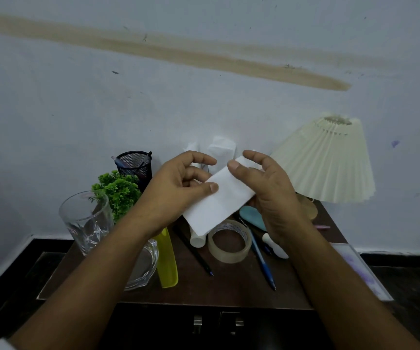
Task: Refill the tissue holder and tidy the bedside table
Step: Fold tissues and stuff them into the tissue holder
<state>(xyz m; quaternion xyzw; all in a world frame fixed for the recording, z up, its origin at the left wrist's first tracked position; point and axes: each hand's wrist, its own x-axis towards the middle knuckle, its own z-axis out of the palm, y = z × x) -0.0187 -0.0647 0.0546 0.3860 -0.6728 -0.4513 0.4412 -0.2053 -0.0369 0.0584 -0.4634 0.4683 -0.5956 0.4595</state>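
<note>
A folded white tissue (219,205) is held above the dark wooden bedside table (229,286). My left hand (178,183) pinches its left edge between thumb and fingers. My right hand (267,188) grips its upper right end, thumb on top. Behind my hands, white tissues (222,147) stick up against the wall; the holder under them is hidden.
On the table lie a tape roll (230,242), a blue pen (262,261), a black pen (193,251), a yellow comb (169,261), a white tube (197,239) and a teal object (251,217). A drinking glass (86,221), glass ashtray (144,266), green plant (118,190), mesh pen cup (135,165) and pleated lamp (330,162) stand around.
</note>
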